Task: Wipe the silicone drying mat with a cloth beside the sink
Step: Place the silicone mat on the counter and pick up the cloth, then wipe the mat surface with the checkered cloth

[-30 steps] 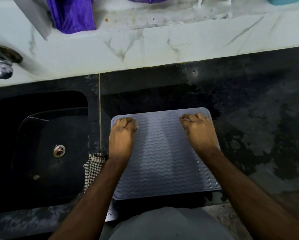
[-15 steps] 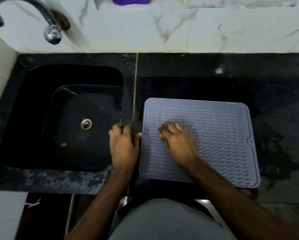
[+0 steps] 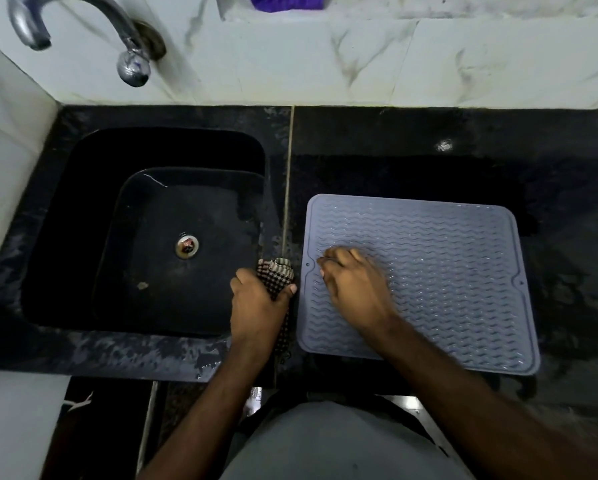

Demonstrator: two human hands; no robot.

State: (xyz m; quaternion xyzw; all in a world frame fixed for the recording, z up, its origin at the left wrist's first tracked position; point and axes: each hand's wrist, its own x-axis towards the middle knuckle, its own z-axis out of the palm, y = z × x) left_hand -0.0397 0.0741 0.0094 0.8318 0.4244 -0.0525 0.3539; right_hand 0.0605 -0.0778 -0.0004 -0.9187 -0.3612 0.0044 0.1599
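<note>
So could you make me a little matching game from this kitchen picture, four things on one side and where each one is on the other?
Things:
1. checked cloth
2. silicone drying mat
3. tap
4. drain

Places:
A. on the white wall above the sink
B. flat on the black counter, under the right hand
C. at the bottom of the sink basin
D. gripped in the left hand, between sink and mat

Pairs: 1-D, 2-B, 3-A, 4-C
</note>
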